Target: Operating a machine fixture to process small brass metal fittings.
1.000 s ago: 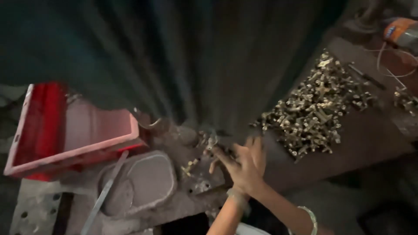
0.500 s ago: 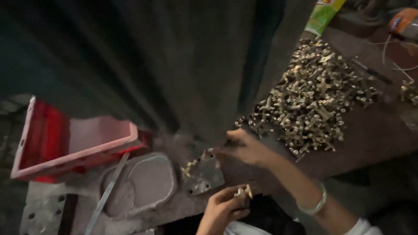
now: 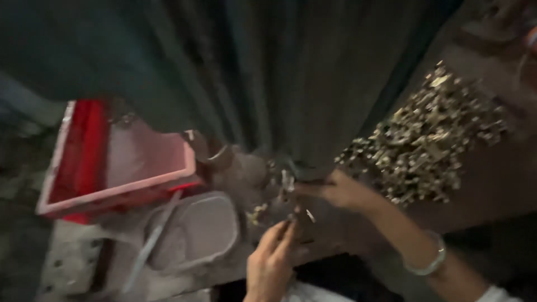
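My left hand (image 3: pixel 272 262) comes up from the bottom edge, fingers stretched toward a few small brass pieces (image 3: pixel 258 213) lying on the dusty bench (image 3: pixel 503 184). My right hand (image 3: pixel 337 190), with a pale bangle on its wrist, reaches left under the dark curtain (image 3: pixel 268 72) and pinches what looks like a small metal part (image 3: pixel 287 181); blur hides the grip. A large heap of brass fittings (image 3: pixel 428 140) lies just right of that hand. The picture is motion-blurred.
A red plastic tray (image 3: pixel 114 162) sits at the left. In front of it lies an oval clear container (image 3: pixel 193 230) with a thin metal rod (image 3: pixel 151 243) across it. A grey metal plate (image 3: pixel 70 260) is at the lower left.
The view swung left and closer. My right hand slid left from the heap's edge toward the curtain. My left hand rose from the bottom edge toward the loose brass pieces.
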